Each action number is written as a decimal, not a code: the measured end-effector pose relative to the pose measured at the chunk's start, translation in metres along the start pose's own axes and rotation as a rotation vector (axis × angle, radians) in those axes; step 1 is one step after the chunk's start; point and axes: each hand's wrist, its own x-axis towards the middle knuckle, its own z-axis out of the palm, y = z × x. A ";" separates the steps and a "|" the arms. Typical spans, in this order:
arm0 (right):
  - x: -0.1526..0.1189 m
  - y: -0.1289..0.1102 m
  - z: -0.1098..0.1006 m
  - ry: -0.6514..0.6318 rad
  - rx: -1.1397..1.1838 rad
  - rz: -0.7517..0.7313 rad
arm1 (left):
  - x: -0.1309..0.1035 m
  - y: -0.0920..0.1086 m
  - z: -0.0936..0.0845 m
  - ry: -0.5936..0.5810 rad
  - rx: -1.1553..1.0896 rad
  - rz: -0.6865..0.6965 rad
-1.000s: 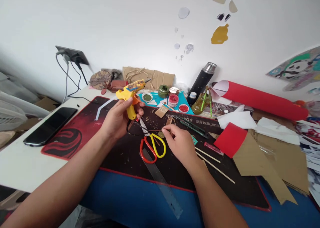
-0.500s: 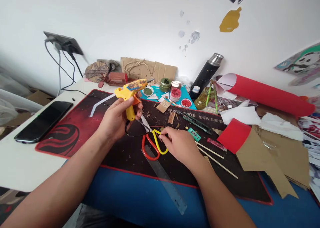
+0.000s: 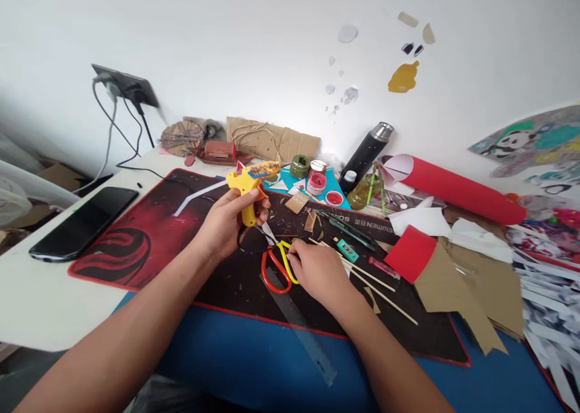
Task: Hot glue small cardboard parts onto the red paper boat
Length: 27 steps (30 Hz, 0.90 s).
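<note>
Yellow hot-glue gun (image 3: 247, 182) is sitting in your left hand (image 3: 232, 216), up above the mat. Your left fingers are wrapping its handle, thumb lying along the near side, nozzle pointing right toward the paint pots. Orange trigger (image 3: 262, 194) is showing by your fingers; can't tell if you're squeezing it. Black cord is looping below the grip, near the scissors.

Your right hand (image 3: 319, 271) is hovering low over the mat, just beside the yellow handle of the scissors (image 3: 284, 257). Your right fingers are curling inward, thumb and index close together; can't tell if you're pinching anything small or touching that handle.

Scissors are lying with blades pointing away from you, red loop overlapping the clear ruler (image 3: 301, 328), which is running off the mat's near edge. Wooden sticks (image 3: 383, 295) are lying right of your right hand, teal packet (image 3: 347, 250) and green utility knife (image 3: 351, 228) just beyond it.

Further back, green paint jar (image 3: 299, 167) and pink paint pot (image 3: 316, 184) are standing on a blue sheet, and black thermos (image 3: 365, 153) is leaning toward the wall. Smartphone (image 3: 84, 224) is resting on the white tabletop (image 3: 40, 304), left of the black-and-red mat (image 3: 212, 280).
</note>
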 end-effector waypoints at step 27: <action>0.018 0.005 -0.002 0.065 1.690 0.167 | -0.006 -0.013 0.004 -0.213 0.318 -0.086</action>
